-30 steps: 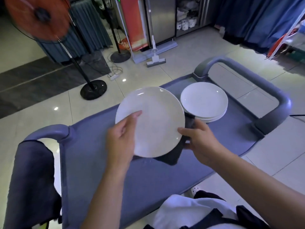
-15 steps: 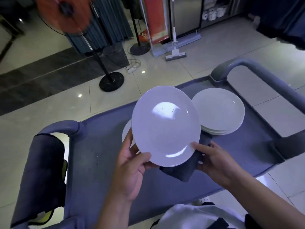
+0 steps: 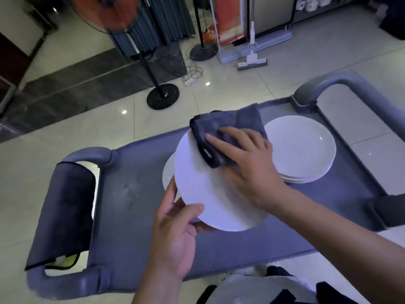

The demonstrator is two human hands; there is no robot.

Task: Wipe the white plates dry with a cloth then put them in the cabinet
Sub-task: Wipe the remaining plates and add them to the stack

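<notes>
A pale tiled floor [image 3: 219, 88] ran under a grey cart [image 3: 135, 227] with looped handles at both ends; the cart's flat top carried the plates.

The held plate [image 3: 197, 187] was above the middle of the cart, tilted, its face turned up toward the camera. The left hand [image 3: 175, 235] gripped its near rim, thumb curled over the face and fingers tucked behind. The right hand [image 3: 247, 163] lay on the plate's far half with fingers straight and spread, pressing a folded dark cloth [image 3: 228, 128] flat against the plate. The cloth covered the plate's far edge and hung past it.

A second plate [image 3: 169, 176] peeked out from behind the held plate's left rim; whether it lay on the cart could not be told. To the right of the held plate, a stack of plates [image 3: 304, 148] sat on the cart, partly hidden by the right wrist. A dark cover [image 3: 65, 213] was draped over the cart's left handle.

Beyond the cart, on the floor, stood a fan [image 3: 162, 97] with a round black base and an orange head cut off at the frame's top. Right of the fan's base lay a white power strip [image 3: 190, 81] with its cord. Farther right of that a mop [image 3: 252, 62] rested on the tiles beside a red banner [image 3: 230, 18].
</notes>
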